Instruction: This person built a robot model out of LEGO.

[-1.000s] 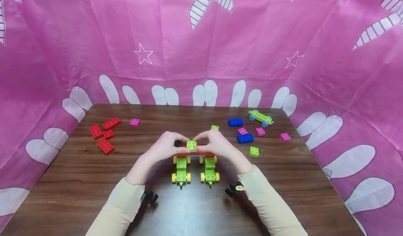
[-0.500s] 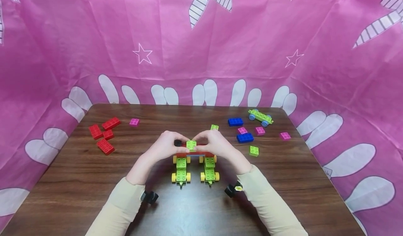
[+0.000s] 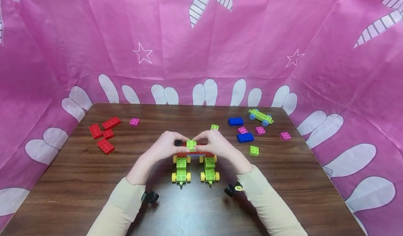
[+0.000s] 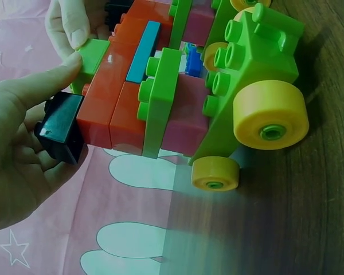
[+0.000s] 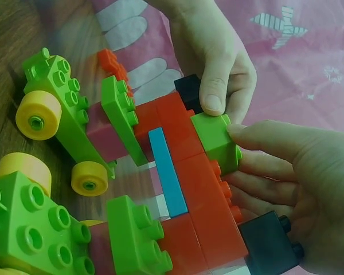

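Note:
A lime green square brick [image 3: 191, 144] sits on top of a row of red bricks [image 5: 209, 206], in the middle of a brick build. My left hand [image 3: 165, 145] pinches it from the left, thumb on its near face. From the other side, my right hand [image 3: 213, 144] pinches the same brick with its thumb. A black brick [image 5: 269, 243] stands at either end of the red row. Below run a thin blue piece [image 5: 167, 172], green bricks [image 4: 162, 103] and pink bricks [image 4: 186, 109]. Two green wheeled bases [image 3: 181, 174] with yellow wheels [image 4: 269, 114] carry the build on the table.
Several red bricks [image 3: 105, 146] and a pink brick [image 3: 134, 122] lie at the left. Blue bricks [image 3: 245, 137], pink bricks [image 3: 260, 130] and a green brick [image 3: 254, 151] are spread at the right. A green base with blue wheels [image 3: 261, 117] stands at the back right.

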`<state>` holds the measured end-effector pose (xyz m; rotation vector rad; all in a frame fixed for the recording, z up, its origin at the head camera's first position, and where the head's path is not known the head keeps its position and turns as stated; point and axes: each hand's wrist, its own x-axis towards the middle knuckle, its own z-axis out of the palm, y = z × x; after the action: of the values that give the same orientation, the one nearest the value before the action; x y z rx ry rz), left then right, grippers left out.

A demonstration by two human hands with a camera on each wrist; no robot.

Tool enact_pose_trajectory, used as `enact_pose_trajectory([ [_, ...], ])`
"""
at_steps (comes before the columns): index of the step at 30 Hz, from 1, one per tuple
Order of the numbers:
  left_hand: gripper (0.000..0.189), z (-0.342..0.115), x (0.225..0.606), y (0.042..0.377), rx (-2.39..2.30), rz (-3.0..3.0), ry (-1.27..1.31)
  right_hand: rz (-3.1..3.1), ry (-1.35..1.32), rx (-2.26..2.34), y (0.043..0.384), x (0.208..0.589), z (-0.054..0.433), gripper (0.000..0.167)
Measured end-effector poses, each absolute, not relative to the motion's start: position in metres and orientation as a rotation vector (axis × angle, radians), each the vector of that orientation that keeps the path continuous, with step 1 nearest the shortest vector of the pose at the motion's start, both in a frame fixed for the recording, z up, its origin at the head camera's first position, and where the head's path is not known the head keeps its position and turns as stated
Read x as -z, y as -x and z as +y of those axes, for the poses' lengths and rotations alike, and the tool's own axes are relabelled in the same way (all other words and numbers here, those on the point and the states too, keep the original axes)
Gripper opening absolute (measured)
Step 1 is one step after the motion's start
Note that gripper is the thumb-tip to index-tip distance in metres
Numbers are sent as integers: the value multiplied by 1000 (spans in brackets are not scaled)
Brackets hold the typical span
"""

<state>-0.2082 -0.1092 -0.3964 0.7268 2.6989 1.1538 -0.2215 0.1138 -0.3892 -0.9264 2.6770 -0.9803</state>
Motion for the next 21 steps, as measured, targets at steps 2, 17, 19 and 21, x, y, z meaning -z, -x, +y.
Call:
enact_pose_trajectory([
  [2,33,-109,396,208,-1151,2699,-729,2685,932,973,221,389,114,28],
  [17,31,-112,398,209,-1201,2662,-740,2709,910,922,220,387,112,28],
  [19,31,-112,398,209,-1214,2651,-735,2707,919,913,220,386,112,28],
  [21,31,-112,397,209,-1213,2641,-740,2703,912,910,220,385,113,28],
])
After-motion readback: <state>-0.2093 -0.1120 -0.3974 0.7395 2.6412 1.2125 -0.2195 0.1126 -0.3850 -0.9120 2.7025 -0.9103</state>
